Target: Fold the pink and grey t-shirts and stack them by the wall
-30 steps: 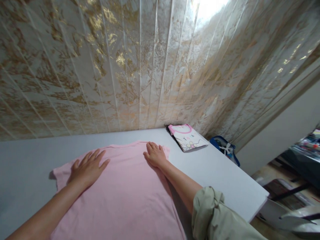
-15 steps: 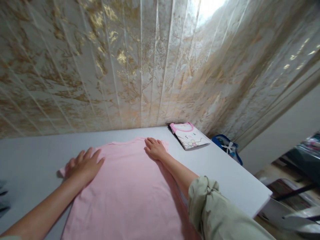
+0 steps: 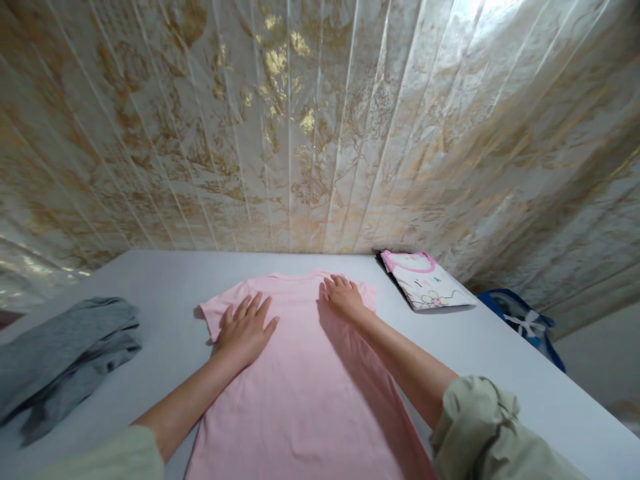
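A pink T-shirt [image 3: 300, 393] lies spread flat on the white table [image 3: 165, 273], its neck toward the wall. My left hand [image 3: 243, 329] rests palm down on the shirt's left shoulder, fingers stretched out and apart. My right hand [image 3: 345, 297] lies flat on the right shoulder near the sleeve, fingers extended. Neither hand grips the cloth. Rolled pale green sleeves cover both upper arms.
A crumpled grey garment [image 3: 60, 357] lies at the table's left. A folded white garment with pink trim [image 3: 426, 288] sits on a dark one at the back right. A blue bag [image 3: 525, 320] stands beyond the table's right edge. A gold-patterned curtain [image 3: 310, 120] hangs behind.
The view has swung left, bringing the grey garment into sight. My left hand has slid outward to the shirt's left edge and back toward the middle; the right hand stays on the right shoulder.
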Available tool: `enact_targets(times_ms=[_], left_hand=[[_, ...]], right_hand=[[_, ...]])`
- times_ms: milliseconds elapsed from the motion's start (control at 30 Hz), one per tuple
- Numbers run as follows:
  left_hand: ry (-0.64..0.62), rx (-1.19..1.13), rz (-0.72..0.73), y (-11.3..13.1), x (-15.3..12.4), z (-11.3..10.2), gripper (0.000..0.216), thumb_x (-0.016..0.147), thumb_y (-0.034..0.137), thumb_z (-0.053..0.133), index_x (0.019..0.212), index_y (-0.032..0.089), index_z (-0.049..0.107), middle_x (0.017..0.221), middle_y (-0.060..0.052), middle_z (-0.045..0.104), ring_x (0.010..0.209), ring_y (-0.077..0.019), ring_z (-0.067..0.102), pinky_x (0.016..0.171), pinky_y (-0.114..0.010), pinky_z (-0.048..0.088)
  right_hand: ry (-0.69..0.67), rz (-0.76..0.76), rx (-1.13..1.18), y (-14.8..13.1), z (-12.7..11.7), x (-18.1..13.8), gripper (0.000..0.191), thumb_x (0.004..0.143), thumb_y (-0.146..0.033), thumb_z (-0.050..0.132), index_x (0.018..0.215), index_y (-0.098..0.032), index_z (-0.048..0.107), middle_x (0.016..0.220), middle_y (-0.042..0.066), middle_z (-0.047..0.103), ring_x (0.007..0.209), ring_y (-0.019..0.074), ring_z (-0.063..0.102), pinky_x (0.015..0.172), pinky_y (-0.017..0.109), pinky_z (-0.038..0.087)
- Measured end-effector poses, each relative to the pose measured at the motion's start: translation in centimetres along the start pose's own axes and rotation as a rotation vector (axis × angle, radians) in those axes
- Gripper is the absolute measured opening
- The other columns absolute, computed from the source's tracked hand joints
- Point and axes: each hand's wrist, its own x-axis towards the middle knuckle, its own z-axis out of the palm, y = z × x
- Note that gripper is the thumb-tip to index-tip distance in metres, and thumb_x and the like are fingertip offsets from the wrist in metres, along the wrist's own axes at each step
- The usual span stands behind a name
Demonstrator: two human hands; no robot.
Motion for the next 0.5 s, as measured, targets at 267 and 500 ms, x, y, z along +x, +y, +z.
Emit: enact_targets(times_ms=[267,500], left_hand=[[0.007,0.026,-0.006,-2.0,0.7,0.0,0.064,0.093,0.051,0.029,0.149,0.021,0.035,0.158,-0.005,0.028,0.146,-0.0263,0.024,0.115,-0.049,0.017],[0.023,0.049,0.017,-2.8,1.5,0.5,0.067,0.090,0.053,0.026,0.148,0.020,0.037,0.158,-0.004,0.029,0.146,-0.0279,0.023,0.115,-0.050,0.019]], right_hand=[[0.021,0.008,0.087,-1.0,2.0,-4.1,0.057,0.098,-0.046,0.034,0.149,-0.023,0.033,0.157,0.005,0.029,0.144,0.0227,0.023,0.116,0.044,0.016],[0.041,0.098,0.067,1.6,1.2,-5.7,0.056,0.097,-0.045,0.034,0.150,-0.025,0.033,0.156,0.004,0.032,0.143,0.0224,0.025,0.115,0.045,0.017]])
